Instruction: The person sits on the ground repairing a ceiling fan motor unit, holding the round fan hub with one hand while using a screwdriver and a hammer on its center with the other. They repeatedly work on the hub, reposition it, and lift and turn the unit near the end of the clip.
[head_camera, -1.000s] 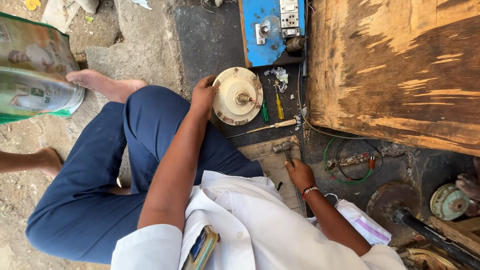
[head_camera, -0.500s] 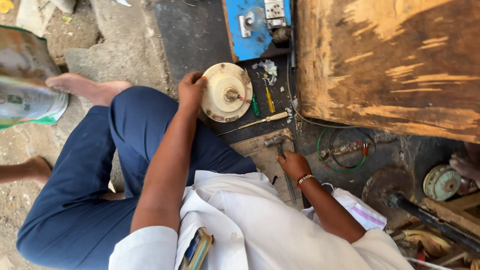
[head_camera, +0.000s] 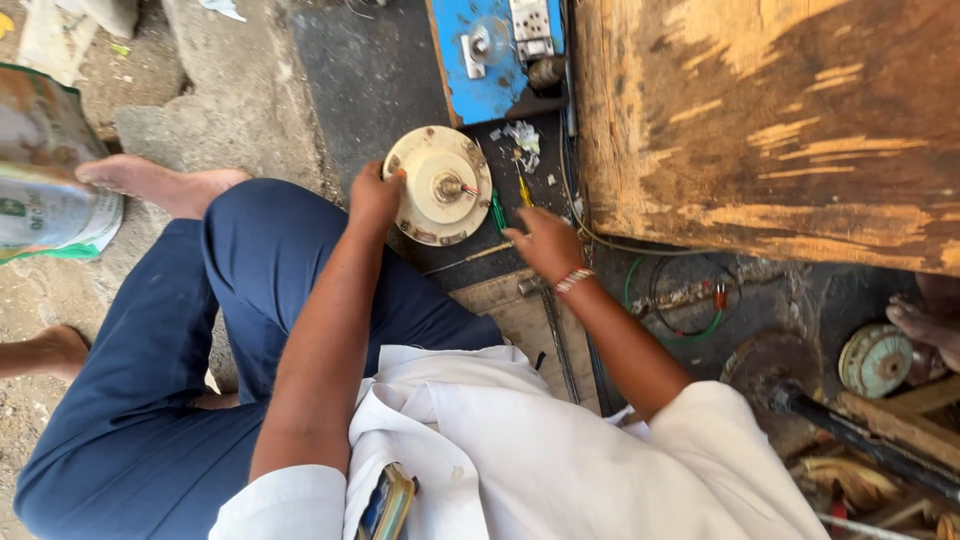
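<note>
A round cream motor housing (head_camera: 440, 185) with a short shaft at its centre lies on the dark floor in front of me. My left hand (head_camera: 375, 195) grips its left rim. My right hand (head_camera: 545, 245) hovers just right of the housing, fingers apart and holding nothing. It is close to a green-handled screwdriver (head_camera: 497, 210) and a yellow-handled one (head_camera: 524, 190). A thin long tool (head_camera: 470, 258) lies below the housing, near my right hand's fingertips. A hammer-like tool (head_camera: 545, 300) rests on a wooden board (head_camera: 505, 300) under my right wrist.
A blue box (head_camera: 490, 50) with a switch and socket stands beyond the housing. A large worn wooden block (head_camera: 770, 120) fills the right. Green wire loops (head_camera: 680, 300), another round motor part (head_camera: 875, 360) and someone's foot (head_camera: 925, 320) lie at right. A printed sack (head_camera: 45, 170) is at left.
My right hand has lifted off the hammer-like tool on the board and moved up toward the screwdrivers beside the housing. My left hand keeps its grip on the housing rim.
</note>
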